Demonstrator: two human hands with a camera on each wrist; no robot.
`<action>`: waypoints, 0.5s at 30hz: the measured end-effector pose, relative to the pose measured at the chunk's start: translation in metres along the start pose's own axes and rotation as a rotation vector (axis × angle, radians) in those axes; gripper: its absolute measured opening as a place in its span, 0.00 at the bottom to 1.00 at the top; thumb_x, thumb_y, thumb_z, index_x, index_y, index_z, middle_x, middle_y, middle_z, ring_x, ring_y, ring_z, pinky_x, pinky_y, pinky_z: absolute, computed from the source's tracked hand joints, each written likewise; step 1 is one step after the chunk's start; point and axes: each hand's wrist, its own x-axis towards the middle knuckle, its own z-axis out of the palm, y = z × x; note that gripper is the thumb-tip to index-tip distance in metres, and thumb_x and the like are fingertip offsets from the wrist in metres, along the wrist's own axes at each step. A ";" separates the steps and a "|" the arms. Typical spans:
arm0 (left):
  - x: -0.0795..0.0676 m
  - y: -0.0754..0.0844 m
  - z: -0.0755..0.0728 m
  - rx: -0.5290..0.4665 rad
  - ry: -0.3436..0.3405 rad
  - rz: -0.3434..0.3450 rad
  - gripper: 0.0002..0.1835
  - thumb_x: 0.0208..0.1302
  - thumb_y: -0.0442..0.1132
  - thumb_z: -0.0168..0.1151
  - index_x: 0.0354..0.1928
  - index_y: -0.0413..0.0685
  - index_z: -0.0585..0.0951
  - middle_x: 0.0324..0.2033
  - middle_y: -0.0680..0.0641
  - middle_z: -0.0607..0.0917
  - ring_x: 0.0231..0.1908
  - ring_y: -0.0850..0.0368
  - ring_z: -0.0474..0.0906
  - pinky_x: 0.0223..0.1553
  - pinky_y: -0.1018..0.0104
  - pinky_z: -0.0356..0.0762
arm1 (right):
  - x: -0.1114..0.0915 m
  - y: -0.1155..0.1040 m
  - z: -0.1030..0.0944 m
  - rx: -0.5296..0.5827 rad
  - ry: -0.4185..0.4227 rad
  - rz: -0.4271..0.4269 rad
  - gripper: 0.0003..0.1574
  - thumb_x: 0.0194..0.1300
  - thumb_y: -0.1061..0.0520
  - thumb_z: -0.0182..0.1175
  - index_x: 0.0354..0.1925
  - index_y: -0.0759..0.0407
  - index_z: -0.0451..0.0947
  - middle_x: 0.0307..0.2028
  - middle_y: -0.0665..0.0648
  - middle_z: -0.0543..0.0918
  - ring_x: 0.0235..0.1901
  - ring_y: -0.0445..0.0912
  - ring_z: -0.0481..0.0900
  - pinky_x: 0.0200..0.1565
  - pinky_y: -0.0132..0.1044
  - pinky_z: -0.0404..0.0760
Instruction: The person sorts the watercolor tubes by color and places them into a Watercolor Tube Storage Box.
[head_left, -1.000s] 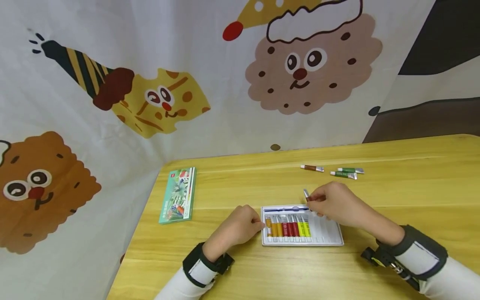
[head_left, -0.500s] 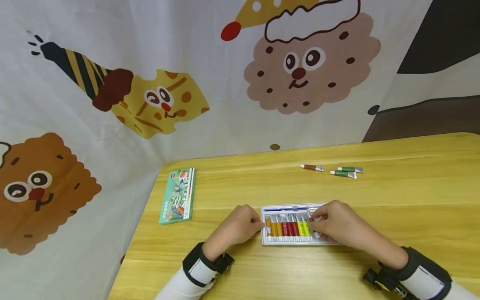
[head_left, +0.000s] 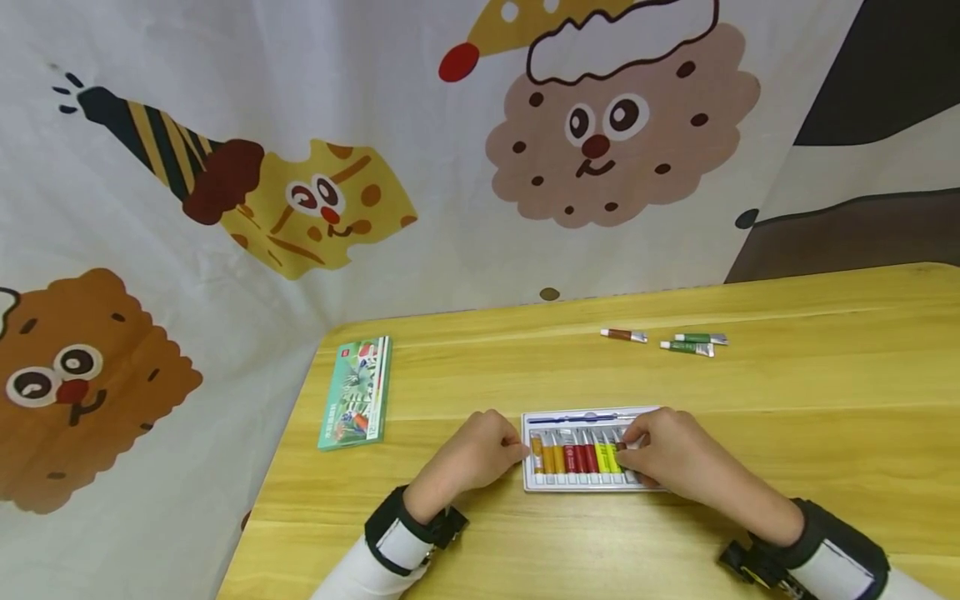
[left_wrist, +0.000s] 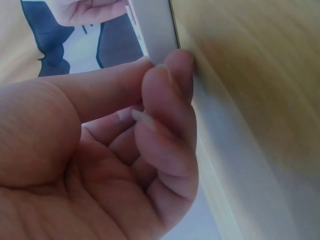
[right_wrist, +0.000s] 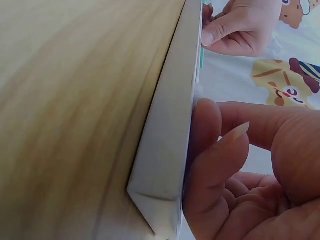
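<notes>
A white plastic paint tray (head_left: pixel 576 488) lies on the table, holding a row of orange, red and yellow paint tubes (head_left: pixel 573 457). My left hand (head_left: pixel 474 457) pinches the tray's left end between thumb and fingers; the left wrist view shows the hand (left_wrist: pixel 125 135) at the tray's edge (left_wrist: pixel 157 30). Over the right part of the tray, my right hand (head_left: pixel 678 454) pinches a small brown paint tube (head_left: pixel 620 446) beside the yellow ones, mostly hidden by the fingers. In the right wrist view the right hand (right_wrist: pixel 240 170) is low over the tray (right_wrist: pixel 165 135).
A thin blue paintbrush (head_left: pixel 570 419) lies along the tray's back slot. Behind it on the table are a brown tube (head_left: pixel 624 335) and two green tubes (head_left: pixel 688 347). A green illustrated box (head_left: pixel 356 393) lies at the left. A cartoon-printed cloth (head_left: pixel 450 208) hangs behind the table.
My right hand has brought the brown tube from above the tray's back edge down into the tray, next to the yellow tubes. The left hand has stayed at the tray's left end.
</notes>
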 end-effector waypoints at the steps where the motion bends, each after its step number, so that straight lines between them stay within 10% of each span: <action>1: 0.000 0.000 0.000 -0.003 0.001 0.001 0.19 0.64 0.44 0.61 0.14 0.50 0.78 0.09 0.56 0.63 0.12 0.63 0.61 0.14 0.71 0.57 | 0.000 0.000 0.000 -0.008 0.002 0.000 0.10 0.55 0.57 0.65 0.35 0.62 0.80 0.14 0.51 0.77 0.12 0.43 0.73 0.15 0.35 0.73; 15: -0.001 -0.001 0.001 0.017 0.010 0.028 0.20 0.64 0.44 0.61 0.12 0.49 0.76 0.09 0.57 0.60 0.11 0.63 0.58 0.14 0.72 0.54 | -0.003 0.007 -0.010 -0.115 -0.044 -0.131 0.16 0.55 0.56 0.67 0.14 0.50 0.76 0.10 0.46 0.72 0.11 0.38 0.65 0.14 0.29 0.64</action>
